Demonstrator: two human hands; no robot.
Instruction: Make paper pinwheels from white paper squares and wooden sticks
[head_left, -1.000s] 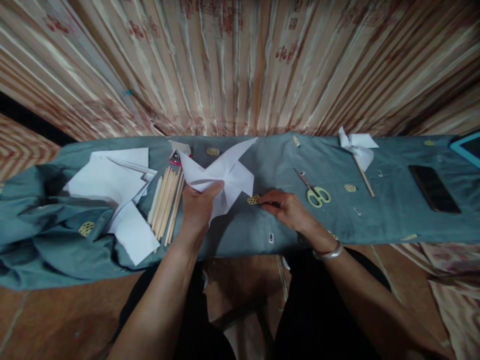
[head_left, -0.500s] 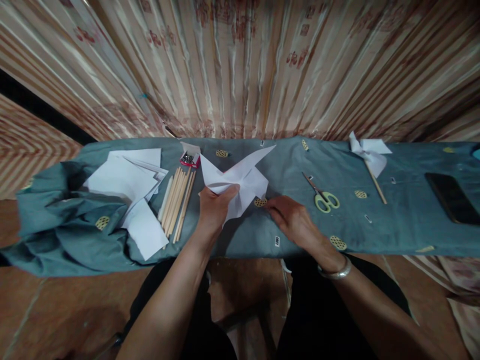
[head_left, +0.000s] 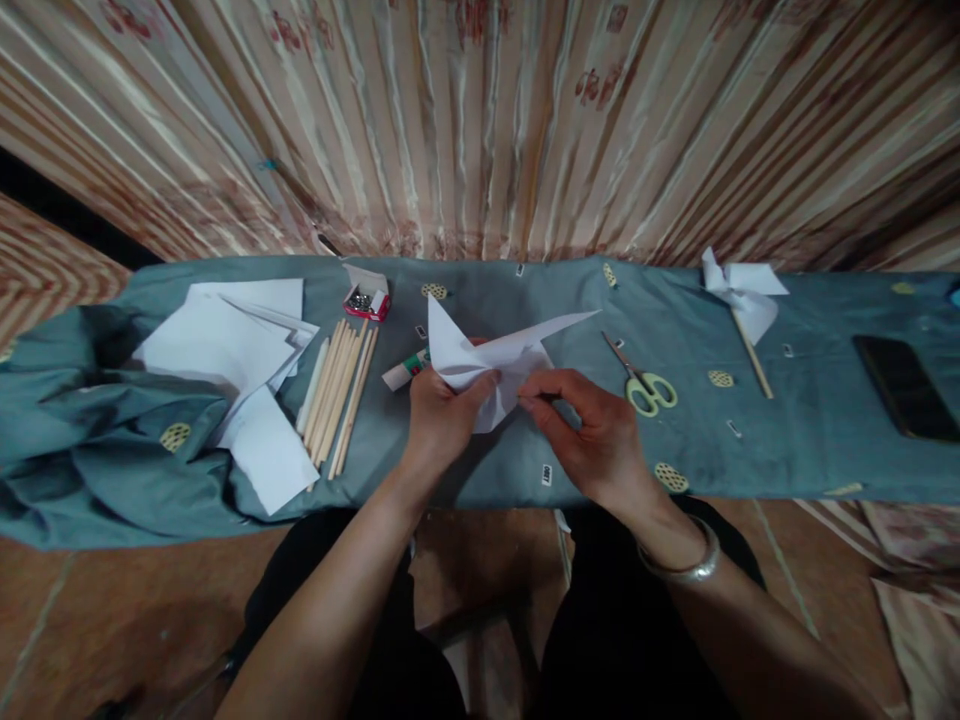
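A white paper pinwheel (head_left: 491, 362) with folded, pointed blades is raised a little above the cloth. My left hand (head_left: 446, 415) grips it from the lower left, thumb pressed on its middle. At the paper's lower right, the thumb and forefinger of my right hand (head_left: 581, 430) are pinched together; whatever is between them is too small to make out. Partly behind the paper lies a glue stick (head_left: 401, 373). To the right of my right hand are green-handled scissors (head_left: 649, 392).
On the blue-green cloth (head_left: 480, 480) lie white paper sheets (head_left: 225, 350), several wooden sticks (head_left: 337, 395) and a small open box of metal pins (head_left: 367, 297). Farther right are a pinwheel on a stick (head_left: 750, 310) and a black phone (head_left: 907, 385). A curtain (head_left: 480, 130) hangs behind.
The paper pinwheel has turned and tilted in my left hand. My right hand has come up to its lower right edge. The glue stick now shows beside it.
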